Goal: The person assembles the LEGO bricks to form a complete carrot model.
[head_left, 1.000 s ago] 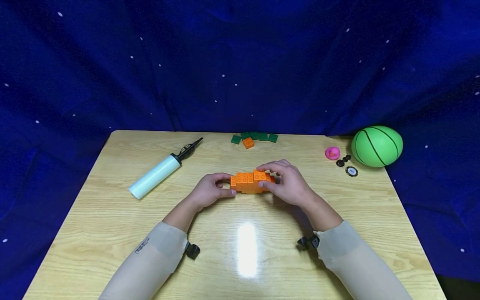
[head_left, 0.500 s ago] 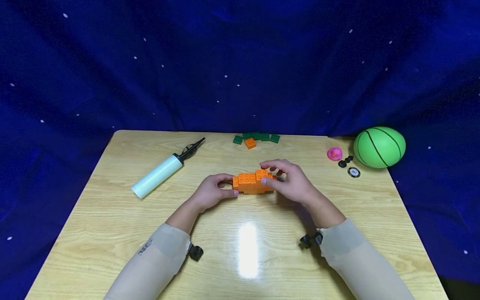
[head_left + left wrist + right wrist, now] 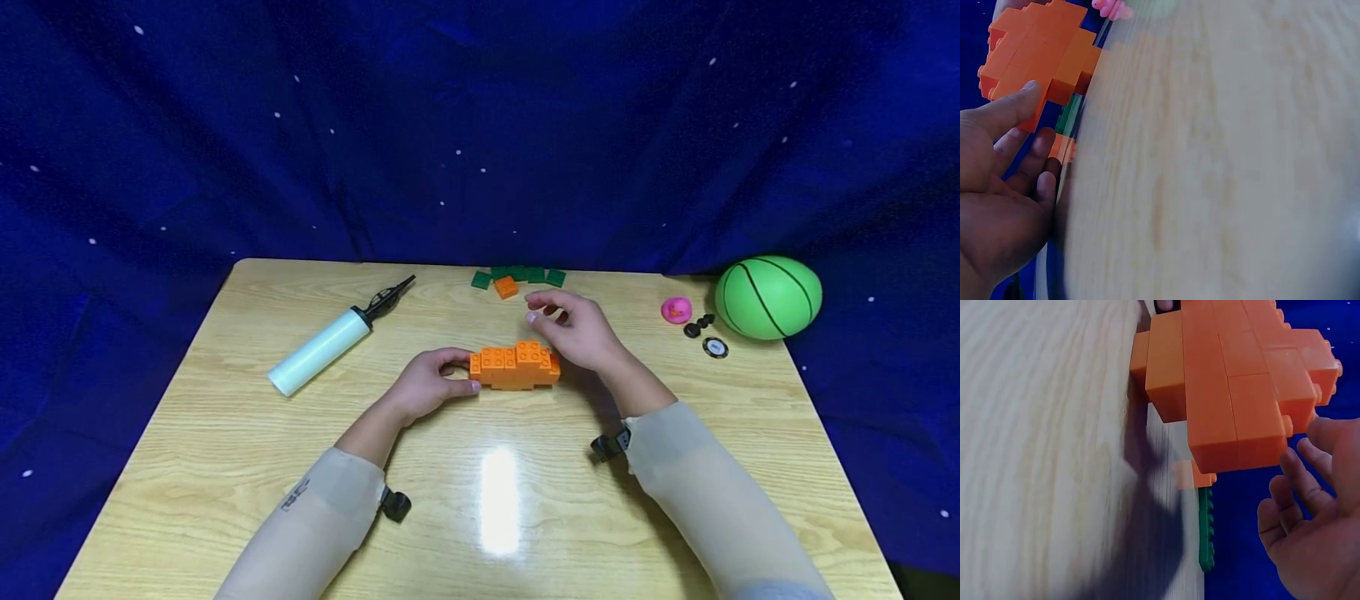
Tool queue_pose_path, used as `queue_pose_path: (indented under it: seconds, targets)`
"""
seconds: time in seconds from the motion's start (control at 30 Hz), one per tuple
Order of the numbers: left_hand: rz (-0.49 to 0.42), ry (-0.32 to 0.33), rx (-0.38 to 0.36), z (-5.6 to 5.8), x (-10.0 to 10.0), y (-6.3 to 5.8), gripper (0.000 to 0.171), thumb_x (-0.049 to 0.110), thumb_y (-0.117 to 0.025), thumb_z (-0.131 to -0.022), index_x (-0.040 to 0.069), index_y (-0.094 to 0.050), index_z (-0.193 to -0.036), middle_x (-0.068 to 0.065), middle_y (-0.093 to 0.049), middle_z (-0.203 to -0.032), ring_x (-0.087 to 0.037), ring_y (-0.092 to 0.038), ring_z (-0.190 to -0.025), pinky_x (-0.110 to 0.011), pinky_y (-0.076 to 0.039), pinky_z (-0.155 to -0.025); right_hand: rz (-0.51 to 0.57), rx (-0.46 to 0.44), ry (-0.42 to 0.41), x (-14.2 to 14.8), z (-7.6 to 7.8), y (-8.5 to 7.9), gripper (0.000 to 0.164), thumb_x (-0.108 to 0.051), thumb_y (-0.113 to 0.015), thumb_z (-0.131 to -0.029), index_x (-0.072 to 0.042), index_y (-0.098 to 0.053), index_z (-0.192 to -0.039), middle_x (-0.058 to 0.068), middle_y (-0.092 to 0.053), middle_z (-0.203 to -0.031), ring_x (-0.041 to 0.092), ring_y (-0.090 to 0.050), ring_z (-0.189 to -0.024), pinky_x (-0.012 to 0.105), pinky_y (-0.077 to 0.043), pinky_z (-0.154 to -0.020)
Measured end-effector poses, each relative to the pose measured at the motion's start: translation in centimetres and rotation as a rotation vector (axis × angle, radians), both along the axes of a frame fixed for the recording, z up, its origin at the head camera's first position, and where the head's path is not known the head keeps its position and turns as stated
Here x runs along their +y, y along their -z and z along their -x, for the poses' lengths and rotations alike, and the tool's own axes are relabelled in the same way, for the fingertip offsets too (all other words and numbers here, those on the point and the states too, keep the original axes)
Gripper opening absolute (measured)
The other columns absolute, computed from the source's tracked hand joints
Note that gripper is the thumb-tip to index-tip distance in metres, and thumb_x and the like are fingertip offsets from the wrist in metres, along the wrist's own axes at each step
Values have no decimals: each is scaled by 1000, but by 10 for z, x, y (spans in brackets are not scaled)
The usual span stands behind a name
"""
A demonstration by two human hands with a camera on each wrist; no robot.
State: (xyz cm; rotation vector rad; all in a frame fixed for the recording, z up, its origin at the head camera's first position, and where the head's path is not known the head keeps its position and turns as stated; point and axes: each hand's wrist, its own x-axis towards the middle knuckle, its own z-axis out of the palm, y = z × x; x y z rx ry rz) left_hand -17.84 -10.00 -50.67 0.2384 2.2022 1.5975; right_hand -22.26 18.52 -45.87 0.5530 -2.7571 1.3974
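Note:
A block built from several orange toy bricks (image 3: pixel 514 372) stands at the middle of the table, with stepped ends and studs on top. My left hand (image 3: pixel 424 387) pinches its left end between thumb and fingers; the left wrist view shows the thumb lying along the brick face (image 3: pixel 1035 53). Behind and above the block's right end, my right hand (image 3: pixel 581 332) is off the bricks, its fingers loosely bent with nothing between them. A single loose orange brick (image 3: pixel 506 287) lies farther back, to the left of the right hand's fingertips, in front of a row of green bricks (image 3: pixel 535 276).
On the left lies a pale blue hand pump (image 3: pixel 318 350) with a black nozzle. The back right holds a green ball (image 3: pixel 768 297), a pink rubber duck (image 3: pixel 677 311), a small black object (image 3: pixel 697 327) and a poker chip (image 3: pixel 716 347). A blue curtain (image 3: pixel 480 133) hangs behind the table.
My right hand has let go of the orange block's right end and moved up and back, toward the loose bricks. My left hand keeps its grip on the left end.

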Motion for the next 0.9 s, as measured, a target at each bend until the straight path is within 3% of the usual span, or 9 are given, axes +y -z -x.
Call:
queue_pose_path:
  seconds: [0.2, 0.57, 0.9]
  targets:
    - [32, -8, 1, 1, 0, -1, 53, 26, -87, -86, 16, -68, -135, -2, -66, -132, -25, -58, -127, -47, -44, -110, -60, 11, 12, -10, 15, 1, 34, -26, -71, -100, -11, -69, -131, 6, -68, -127, 28, -60, -112, 44, -54, -88]
    - [39, 2, 14, 0, 0, -1, 52, 28, -87, -87, 17, -68, -135, -1, -67, -131, -24, -59, -126, -46, -45, -109, -111, -48, 55, -24, 39, 14, 46, -24, -73, -99, -9, -62, -142, 9, -65, -129, 33, -60, -120, 51, -51, -99]
    - [27, 8, 8, 0, 0, 0, 52, 25, -86, -88, 16, -68, -135, 0, -68, -129, -23, -60, -125, -47, -46, -109, -174, -43, 108, -26, 61, 26, 51, -26, -77, -96, -6, -62, -140, 14, -66, -132, 34, -61, -121, 50, -47, -104]
